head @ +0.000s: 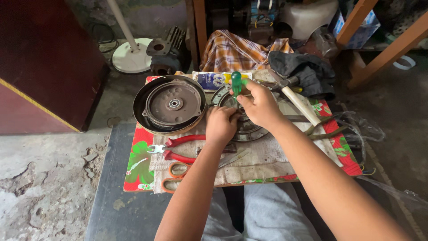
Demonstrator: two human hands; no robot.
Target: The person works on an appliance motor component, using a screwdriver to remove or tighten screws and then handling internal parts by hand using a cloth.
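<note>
Near the surface's back edge, the right hand (pixel 260 103) grips a green-handled screwdriver (pixel 236 85) upright over the round motor part (pixel 249 127), the left hand (pixel 220 125) closed bracing it; it looks best kept vertical, pressed firmly.

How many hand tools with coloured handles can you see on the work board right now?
3. A green-handled screwdriver in the right hand; red-handled pliers left of the left hand; orange-handled scissors at the board's near edge. Others may lie hidden under the hands.
</note>
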